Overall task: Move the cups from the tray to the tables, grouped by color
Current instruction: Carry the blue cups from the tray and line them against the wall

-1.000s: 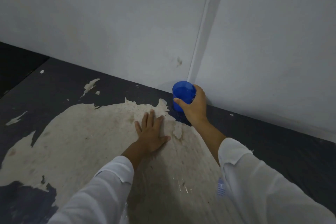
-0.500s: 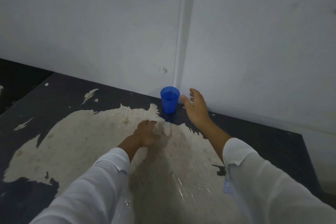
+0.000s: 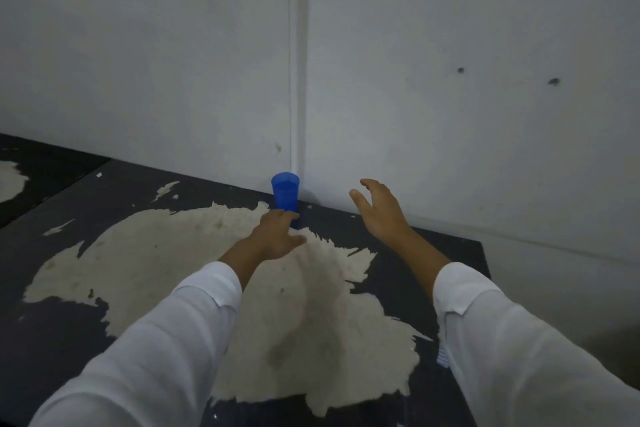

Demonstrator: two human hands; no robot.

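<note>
Your blue cup (image 3: 285, 191) stands upright at the table's (image 3: 433, 253) far edge against the wall (image 3: 450, 80), placed. Your right hand (image 3: 381, 210) is open and empty; your left hand (image 3: 277, 234) rests loosely before the cup, gripping nothing. Tray and other cups aren't visible.

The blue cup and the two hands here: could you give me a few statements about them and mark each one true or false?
1. The blue cup stands upright at the far edge of the table, close to the wall. True.
2. The right hand is holding the cup. False: it is open and empty, off to the cup's right.
3. The left hand is low over the table, just in front of the cup's base. True, though whether it touches the cup cannot be told.
4. Three cups stand on the table. False: only one cup shows.
5. The tabletop is evenly dark. False: a large pale worn patch covers its middle.
</note>
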